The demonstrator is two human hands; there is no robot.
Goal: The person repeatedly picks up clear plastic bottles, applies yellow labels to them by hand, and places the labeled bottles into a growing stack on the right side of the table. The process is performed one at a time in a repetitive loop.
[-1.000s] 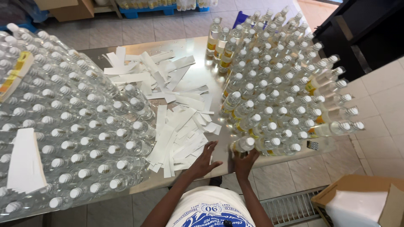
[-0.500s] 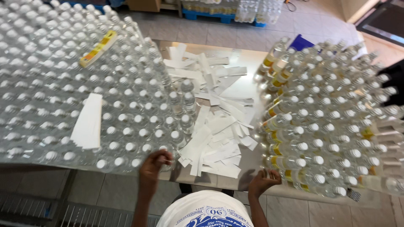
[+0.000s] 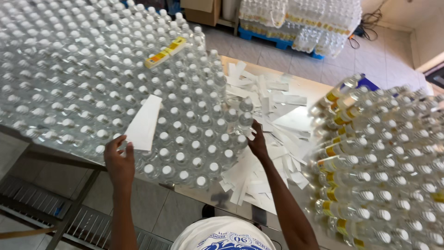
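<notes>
Two bare hands at work over a crowded counter [image 3: 296,121]. Left hand [image 3: 119,162] sits at the near edge of the big block of clear plastic bottles with white caps [image 3: 92,83]; its grip is a loose, part-open curl, thumb and fingertips touching the lower corner of a long white paper strip [image 3: 144,122] that lies slanted across the caps. Cannot tell whether the strip is pinched or only touched.

Right hand [image 3: 257,141] reaches to the right-hand corner of the same block, fingers spread narrow against one clear bottle [image 3: 245,119] at the corner. Whether that grip is closed on the bottle does not show.

Between the two bottle masses, a heap of white paper label strips [image 3: 273,134] covers the counter, loose and overlapping, some hanging over the near edge.

Right side: a second mass of clear bottles with yellow-orange labels [image 3: 379,166], tilted in this view, white caps toward the camera.

One flat yellow packet with a red patch [image 3: 165,52] lies on the caps, far side of the left block.

Far background: shrink-wrapped bottle packs [image 3: 300,18] on a blue pallet [image 3: 277,42], brown cardboard box [image 3: 201,11] beside them.
</notes>
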